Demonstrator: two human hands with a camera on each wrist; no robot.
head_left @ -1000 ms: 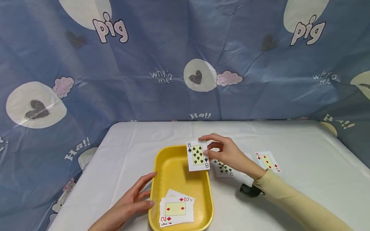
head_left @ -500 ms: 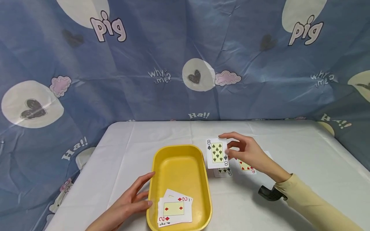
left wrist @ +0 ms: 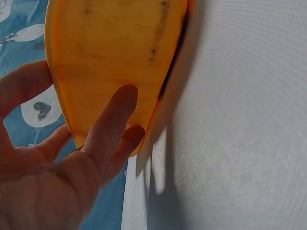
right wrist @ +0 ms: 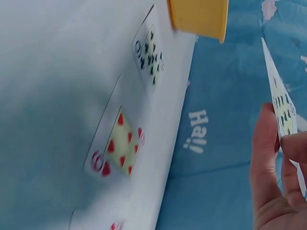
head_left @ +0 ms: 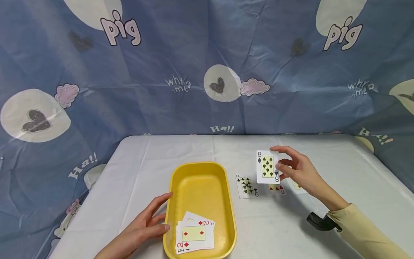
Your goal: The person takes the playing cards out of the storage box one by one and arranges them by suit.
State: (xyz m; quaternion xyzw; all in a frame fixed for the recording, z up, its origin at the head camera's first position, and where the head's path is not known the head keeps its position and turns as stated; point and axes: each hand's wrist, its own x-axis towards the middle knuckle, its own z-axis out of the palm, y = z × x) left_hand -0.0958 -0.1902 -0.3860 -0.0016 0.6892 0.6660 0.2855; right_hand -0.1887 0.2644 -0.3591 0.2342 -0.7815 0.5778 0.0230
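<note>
My right hand [head_left: 299, 171] pinches an eight of spades [head_left: 267, 166] by its right edge, face toward the head camera. In the right wrist view the eight of spades [right wrist: 280, 100] appears nearly edge-on, raised above the table. Below it lies a six of hearts [head_left: 274, 187], partly covered in the head view. My left hand [head_left: 142, 226] rests against the left side of a yellow tray [head_left: 200, 194]; in the left wrist view its straight fingers [left wrist: 110, 120] touch the tray's outer wall. A small pile of cards, a two of diamonds [head_left: 194, 235] on top, lies at the tray's near end.
A nine of clubs [head_left: 247, 185] lies face up right of the tray. Beyond the six of hearts, a diamonds card [head_left: 295, 186] is partly hidden by my right hand. A black device [head_left: 323, 222] hangs at my right wrist. A blue printed cloth [head_left: 194, 118] rises behind the white table.
My right hand has carried the eight of spades rightward, from over the tray's far right corner past the nine of clubs to above the six of hearts. My left hand stays at the tray.
</note>
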